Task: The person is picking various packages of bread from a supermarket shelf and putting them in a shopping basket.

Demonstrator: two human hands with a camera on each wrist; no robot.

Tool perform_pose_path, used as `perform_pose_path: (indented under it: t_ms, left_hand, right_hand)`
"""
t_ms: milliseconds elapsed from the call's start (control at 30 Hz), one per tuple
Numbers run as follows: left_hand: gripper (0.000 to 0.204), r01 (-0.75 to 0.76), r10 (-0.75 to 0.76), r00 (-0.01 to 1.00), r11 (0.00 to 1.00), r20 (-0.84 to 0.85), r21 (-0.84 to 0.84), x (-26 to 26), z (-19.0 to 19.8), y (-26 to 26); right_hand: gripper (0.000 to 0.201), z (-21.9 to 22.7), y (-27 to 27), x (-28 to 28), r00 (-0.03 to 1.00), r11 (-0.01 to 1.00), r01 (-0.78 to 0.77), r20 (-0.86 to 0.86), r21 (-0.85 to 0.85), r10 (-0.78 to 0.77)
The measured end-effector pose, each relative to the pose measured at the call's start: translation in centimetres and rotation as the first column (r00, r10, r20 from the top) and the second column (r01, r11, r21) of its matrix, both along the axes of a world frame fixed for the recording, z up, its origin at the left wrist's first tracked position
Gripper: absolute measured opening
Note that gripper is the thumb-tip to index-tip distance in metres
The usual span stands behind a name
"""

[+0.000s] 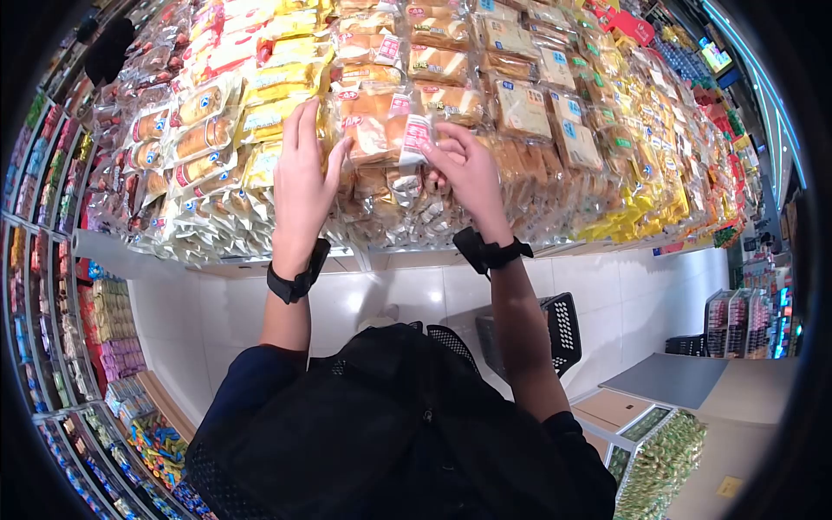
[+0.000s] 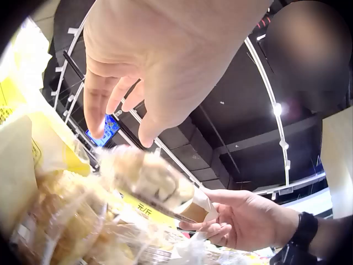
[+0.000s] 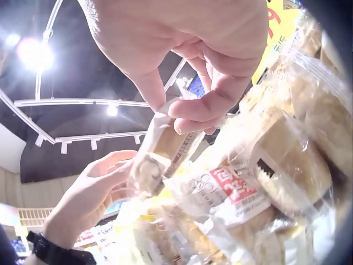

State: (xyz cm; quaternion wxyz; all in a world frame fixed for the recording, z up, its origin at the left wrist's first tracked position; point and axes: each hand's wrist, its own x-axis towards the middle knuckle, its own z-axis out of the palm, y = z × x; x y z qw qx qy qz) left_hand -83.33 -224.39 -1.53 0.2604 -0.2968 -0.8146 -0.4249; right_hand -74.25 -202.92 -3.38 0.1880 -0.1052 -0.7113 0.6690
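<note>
while the left hand [image 1: 302, 184] is open, the right hand [image 1: 469, 176] pinches bagged bread [image 1: 373, 136].

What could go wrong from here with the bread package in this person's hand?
The right hand pinches the bread package at one end, and the left hand is open with no clear grip, so it might tip or slip. The wrapper could tear at that pinch. Other packs are heaped close by; a knock might send some down to the floor.
</note>
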Motion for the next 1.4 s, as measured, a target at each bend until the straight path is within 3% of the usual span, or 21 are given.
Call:
perform_pose_path:
  t_ms: [33,100,167,233,300,400,533,733,800,1033,1133,1200,1333,1400]
  left_hand:
    - [0.049,-0.046,0.038,0.989,0.998,-0.144,-0.05,-0.2,0.1,-0.1]
    - [0.048,-0.015,0.005,0.991,0.997,-0.13,-0.08,-0.4,0.0,-0.5]
    - [0.043,0.225,-0.237,0.967,0.967,-0.091,-0.12,-0.7,-0.6,-0.8]
    - [0.04,0.259,-0.273,0.959,0.954,-0.079,-0.154,-0.4,-0.6,-0.4]
    - [0.039,0.272,-0.323,0.928,0.928,-0.185,-0.254,-0.2,-0.6,0.0]
    - [0.038,0.273,-0.33,0.927,0.919,-0.178,-0.284,-0.2,-0.8,0.3]
    - [0.035,0.249,-0.327,0.929,0.9,-0.175,-0.358,-0.8,-1.1,0.2]
    - [0.031,0.281,-0.337,0.93,0.911,-0.15,-0.302,-1.3,-2.1,0.7]
    - [0.031,0.286,-0.342,0.929,0.908,-0.145,-0.306,-1.6,-2.0,0.9]
    - [0.027,0.214,-0.276,0.946,0.926,-0.171,-0.312,-1.5,-2.2,1.3]
    - [0.028,0.175,-0.244,0.95,0.933,-0.193,-0.316,-1.2,-2.4,1.3]
    - [0.031,0.157,-0.235,0.947,0.933,-0.22,-0.323,-0.8,-2.2,1.2]
    - [0.033,0.132,-0.234,0.94,0.92,-0.247,-0.37,0.3,-1.7,1.6]
    - [0.034,0.144,-0.239,0.938,0.926,-0.249,-0.348,0.5,-1.9,2.4]
  right_hand:
    - [0.051,-0.3,0.1,-0.2,1.0,1.0,0.002,0.001,0.0,-0.002]
    - [0.05,-0.5,0.4,-0.3,0.989,0.931,0.134,0.007,0.339,-0.145]
    - [0.047,-0.3,0.3,0.2,0.985,0.888,0.153,0.009,0.434,-0.174]
    - [0.043,-0.2,0.1,0.7,0.979,0.833,0.167,0.013,0.527,-0.204]
    - [0.035,-0.3,-0.1,1.0,0.989,0.808,0.139,-0.047,0.573,-0.138]
    - [0.033,0.1,-0.8,1.2,0.997,0.848,0.017,0.053,0.53,-0.052]
    - [0.031,-0.2,-1.2,1.3,1.0,0.863,0.008,0.004,0.506,-0.011]
    - [0.029,-0.3,-1.0,2.5,0.996,0.881,-0.056,0.082,0.469,0.02]
    - [0.028,-1.1,-0.5,2.5,0.996,0.874,-0.075,-0.008,0.48,0.089]
    - [0.03,-1.2,0.0,3.7,0.984,0.914,-0.141,-0.045,0.381,0.171]
    - [0.033,-1.3,0.3,5.6,0.99,0.869,-0.101,-0.033,0.485,0.134]
    - [0.033,-1.8,0.6,8.0,0.994,0.871,0.036,-0.105,0.489,0.018]
    - [0.033,-4.4,2.9,14.9,0.974,0.747,0.216,-0.193,0.628,-0.12]
    - [0.031,-6.2,4.0,18.8,0.964,0.863,0.161,0.111,0.48,-0.242]
